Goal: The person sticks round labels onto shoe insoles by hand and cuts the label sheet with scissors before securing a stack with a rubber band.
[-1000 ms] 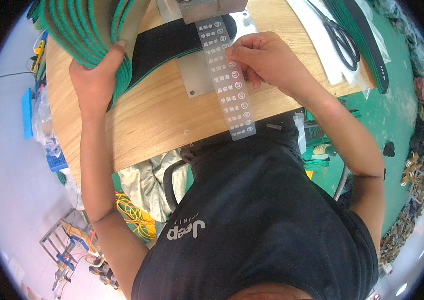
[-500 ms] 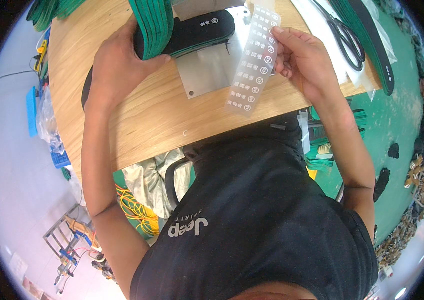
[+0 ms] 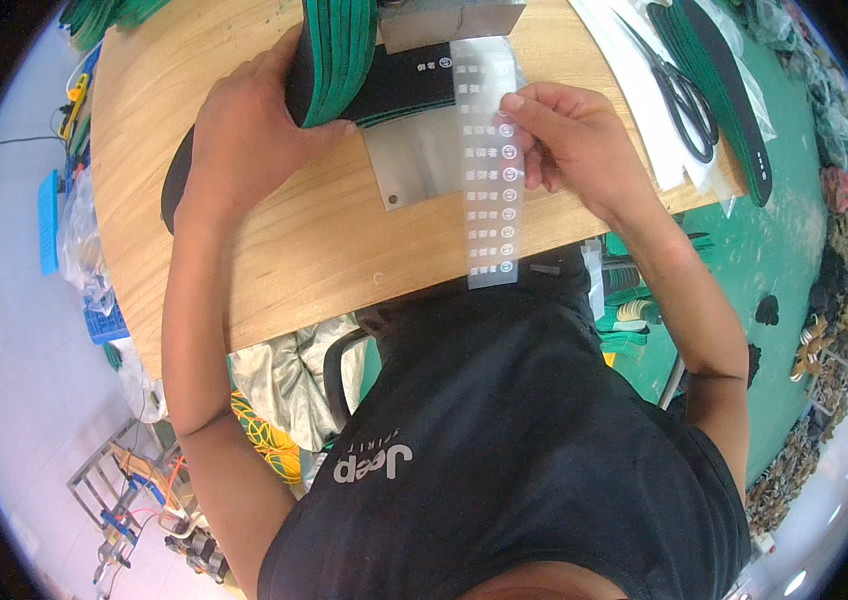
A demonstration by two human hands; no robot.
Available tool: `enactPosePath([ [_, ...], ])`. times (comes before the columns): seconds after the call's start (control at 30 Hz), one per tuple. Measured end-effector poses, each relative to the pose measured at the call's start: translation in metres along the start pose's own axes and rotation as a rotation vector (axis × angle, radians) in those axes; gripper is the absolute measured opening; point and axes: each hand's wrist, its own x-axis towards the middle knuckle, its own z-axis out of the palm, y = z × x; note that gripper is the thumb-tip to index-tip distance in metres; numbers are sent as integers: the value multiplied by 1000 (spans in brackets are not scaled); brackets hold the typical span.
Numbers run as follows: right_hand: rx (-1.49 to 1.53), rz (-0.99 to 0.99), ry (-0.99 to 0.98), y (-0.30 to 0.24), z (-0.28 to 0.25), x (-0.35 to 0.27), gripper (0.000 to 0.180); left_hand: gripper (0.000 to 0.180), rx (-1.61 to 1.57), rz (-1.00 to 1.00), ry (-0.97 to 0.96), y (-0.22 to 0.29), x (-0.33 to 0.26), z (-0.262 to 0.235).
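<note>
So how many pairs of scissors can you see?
1. The black scissors lie on the white sheets at the table's right side, beyond the right hand and beside the green-and-black insoles. Others could be hidden underneath.

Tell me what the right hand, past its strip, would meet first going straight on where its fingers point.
Past the strip, the right hand would probably meet the black insole; its height is unclear, so it might pass above.

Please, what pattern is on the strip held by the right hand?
The translucent strip carries repeated rows of white marks, best seen in the head view.
</note>
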Motion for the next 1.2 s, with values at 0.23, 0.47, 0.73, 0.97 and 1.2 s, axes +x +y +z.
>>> enactPosePath([
  [0.23, 41, 122, -109, -2, 11, 8, 24, 74, 9, 20, 7, -1, 2, 3],
  [0.47, -97, 190, -128, -13, 15, 13, 28, 65, -122, 31, 64, -5, -1, 3],
  [0.73, -99, 130, -110, -9, 22, 22, 29, 45, -366, -113, 109, -9, -5, -5],
  [0.97, -117, 166, -138, -8, 17, 20, 26, 36, -472, -142, 114, -13, -6, -6],
  [1.2, -131, 175, -140, -9, 17, 20, 26, 36, -434, -136, 122, -13, -7, -6],
])
